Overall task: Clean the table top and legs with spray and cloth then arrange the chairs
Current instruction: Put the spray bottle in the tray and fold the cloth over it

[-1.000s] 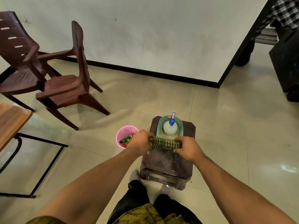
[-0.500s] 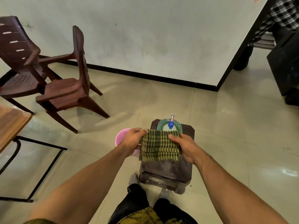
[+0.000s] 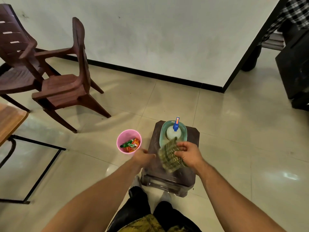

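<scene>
At lower centre, my right hand (image 3: 189, 155) clamps the green checked cloth (image 3: 168, 158) above the dark brown plastic stool (image 3: 194, 138), gathered for wiping. Whether my blurred left hand (image 3: 143, 157) beside it grips anything, I cannot tell. The white blue-nozzled spray bottle (image 3: 173, 133) stands just above in frame.

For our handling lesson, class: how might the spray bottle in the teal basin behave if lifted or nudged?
The spray bottle looks squat, so probably resists tipping. Plastic, likely light, not fragile. The teal basin rim should stop it sliding.
</scene>
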Available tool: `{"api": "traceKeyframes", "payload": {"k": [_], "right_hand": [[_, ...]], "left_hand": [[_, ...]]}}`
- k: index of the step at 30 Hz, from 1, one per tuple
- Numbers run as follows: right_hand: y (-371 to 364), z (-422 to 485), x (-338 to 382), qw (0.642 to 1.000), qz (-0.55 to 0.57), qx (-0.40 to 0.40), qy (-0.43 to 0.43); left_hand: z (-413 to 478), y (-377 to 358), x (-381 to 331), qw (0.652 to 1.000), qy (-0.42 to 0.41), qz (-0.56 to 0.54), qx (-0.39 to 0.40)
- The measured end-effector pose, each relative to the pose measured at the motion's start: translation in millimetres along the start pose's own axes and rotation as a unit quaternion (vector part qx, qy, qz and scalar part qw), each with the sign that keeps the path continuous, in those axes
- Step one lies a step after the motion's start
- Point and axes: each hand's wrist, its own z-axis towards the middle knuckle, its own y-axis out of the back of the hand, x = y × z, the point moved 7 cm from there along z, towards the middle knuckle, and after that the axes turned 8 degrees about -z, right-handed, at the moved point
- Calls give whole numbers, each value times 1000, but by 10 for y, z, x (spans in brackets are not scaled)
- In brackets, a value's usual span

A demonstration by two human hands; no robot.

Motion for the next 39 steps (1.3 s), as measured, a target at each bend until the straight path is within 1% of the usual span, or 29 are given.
{"api": "traceKeyframes", "payload": {"k": [1,2,3,4,5,6,7,8,9,10,11,12,13,14,15,16,17,18,19,21,23,26,28,31,36,39], "right_hand": [[-24,-53,125,992,-106,-3,63],[-73,-130,239,968,-218,2,123],[-157,-239,339,931,-318,18,182],[-255,-338,397,889,-398,39,224],[-332,-412,413,855,-447,58,257],[-376,-458,387,838,-463,75,279],[-395,-484,341,846,-439,86,291],[-373,-474,260,877,-380,82,281],[-308,-446,180,918,-298,51,257],[-227,-364,23,954,-217,-8,207],[-147,-292,-150,977,-148,-71,133],[-118,-221,-372,990,-88,-108,21],[-175,-192,-584,990,-23,-97,-104],[-317,-192,-751,974,50,-40,-216],[-498,-221,-806,942,156,34,-294],[-640,-241,-782,901,262,92,-332],[-704,-189,-714,867,348,118,-336],[-684,-125,-666,848,406,107,-324],[-629,-32,-606,837,444,80,-310],[-476,171,-585,841,451,20,-298],[-328,400,-577,867,403,-18,-293],[-149,675,-537,904,315,-41,-286],[-85,843,-494,916,277,-49,-285],[-50,1033,-469,924,248,-50,-288],[60,1175,-445,926,236,-80,-284],[78,1175,-495,929,209,-94,-289]], "left_hand": [[-28,-124,19,997,34,-57,26],[-58,-299,24,984,81,-141,75],[-104,-459,12,961,121,-215,127],[-132,-587,-31,940,145,-260,165],[-103,-667,-51,929,160,-279,181],[-63,-714,-53,929,167,-277,179],[-15,-706,-29,935,171,-266,162],[24,-678,-10,940,174,-256,140],[78,-644,12,946,174,-247,119],[118,-612,30,948,174,-244,106],[157,-587,34,948,173,-246,99],[193,-577,23,946,175,-253,98],[217,-579,1,942,177,-268,100],[216,-589,-48,936,176,-288,102],[212,-608,-105,929,175,-310,106],[205,-629,-164,920,177,-332,109],[230,-647,-228,913,181,-348,113],[251,-663,-268,908,182,-358,114],[296,-663,-319,906,180,-365,116],[419,-639,-382,911,170,-359,107],[584,-610,-424,926,165,-328,92],[775,-615,-465,957,157,-226,90],[935,-627,-468,970,155,-171,81],[1095,-641,-516,979,145,-127,72],[1231,-696,-656,977,131,-146,80],[1319,-734,-596,977,136,-141,88]]}}
